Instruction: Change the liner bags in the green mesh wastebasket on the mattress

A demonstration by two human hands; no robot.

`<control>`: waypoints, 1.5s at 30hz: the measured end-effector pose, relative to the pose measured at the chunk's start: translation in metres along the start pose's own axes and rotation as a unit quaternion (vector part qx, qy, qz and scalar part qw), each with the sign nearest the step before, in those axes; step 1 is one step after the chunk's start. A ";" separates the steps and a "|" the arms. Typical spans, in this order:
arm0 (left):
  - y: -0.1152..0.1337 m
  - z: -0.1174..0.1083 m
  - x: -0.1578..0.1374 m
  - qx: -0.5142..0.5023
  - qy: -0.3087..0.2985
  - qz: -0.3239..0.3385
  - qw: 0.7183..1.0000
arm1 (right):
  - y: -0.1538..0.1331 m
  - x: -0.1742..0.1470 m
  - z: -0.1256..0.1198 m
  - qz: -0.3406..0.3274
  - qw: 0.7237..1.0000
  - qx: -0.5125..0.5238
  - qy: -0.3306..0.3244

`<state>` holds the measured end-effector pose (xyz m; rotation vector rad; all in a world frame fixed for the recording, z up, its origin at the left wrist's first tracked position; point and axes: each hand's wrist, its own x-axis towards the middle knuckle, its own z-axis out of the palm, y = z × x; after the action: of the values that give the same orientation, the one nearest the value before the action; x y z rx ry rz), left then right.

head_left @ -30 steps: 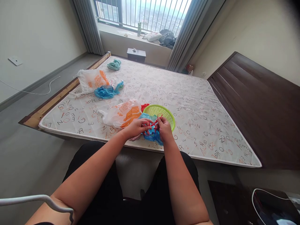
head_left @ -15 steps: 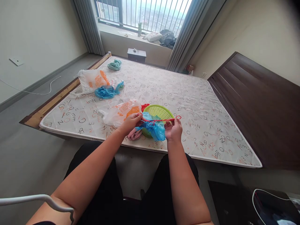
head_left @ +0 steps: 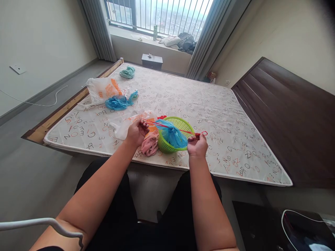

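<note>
Now stretching red string [head_left: 161, 124] wider across blue bag [head_left: 175, 136], pinched in fingers of left hand [head_left: 136, 132] and right hand [head_left: 197, 145], likely cinching it.

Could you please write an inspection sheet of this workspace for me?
Surface: mattress printed with letters.
Things in hand: red string, stretched across the blue bag at the green basket.
Clutter: pink cloth beside the basket; white-and-orange bags; second blue bag and teal cloth farther off.
Hands: left hand and right hand each grip the string.
Cables: white cables at left, lower left and lower right.
Surroundings: window, curtains, dark headboard.
</note>
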<state>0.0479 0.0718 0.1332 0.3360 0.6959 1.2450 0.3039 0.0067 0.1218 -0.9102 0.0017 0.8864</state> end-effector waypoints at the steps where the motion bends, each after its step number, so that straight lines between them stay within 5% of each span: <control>1: 0.002 0.000 0.000 -0.002 -0.004 0.005 1.000 | 0.000 -0.001 0.001 0.006 1.000 0.005 -0.003; 9: 0.011 -0.004 -0.003 0.073 -0.045 -0.011 0.996 | -0.005 0.004 -0.002 0.085 0.995 0.026 0.037; 20: -0.013 -0.027 -0.019 0.207 0.010 0.010 0.978 | 0.002 -0.011 0.006 0.148 0.987 -0.004 0.060; 23: -0.018 -0.040 -0.030 0.304 -0.004 0.012 0.952 | 0.004 -0.018 0.006 0.116 0.991 -0.050 0.042; 25: -0.022 -0.049 -0.036 0.332 -0.012 0.011 0.943 | 0.003 -0.024 0.005 0.019 0.991 -0.131 -0.015; 28: -0.029 -0.055 -0.045 0.304 -0.009 0.014 0.952 | 0.000 -0.037 0.005 -0.170 0.931 -0.292 -0.140; 30: -0.032 -0.054 -0.049 0.271 -0.008 0.009 0.962 | -0.002 -0.047 0.007 -0.227 0.884 -0.360 -0.195; 35: -0.035 -0.051 -0.048 0.227 -0.007 0.001 0.974 | -0.012 -0.068 0.006 -0.207 0.864 -0.386 -0.250; 38: -0.038 -0.056 -0.042 0.205 0.005 0.017 0.979 | -0.028 -0.081 0.006 -0.124 0.834 -0.391 -0.368; 40: -0.041 -0.060 -0.037 0.185 0.007 0.026 0.982 | -0.039 -0.095 0.012 -0.095 0.774 -0.423 -0.462; 45: -0.048 -0.064 -0.028 0.185 -0.003 0.037 0.982 | -0.080 -0.154 0.026 -0.149 0.605 -0.512 -0.591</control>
<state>0.0378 0.0223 0.0648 0.6774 0.9183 1.1813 0.2469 -0.1017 0.2472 -1.1104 -1.9615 0.9988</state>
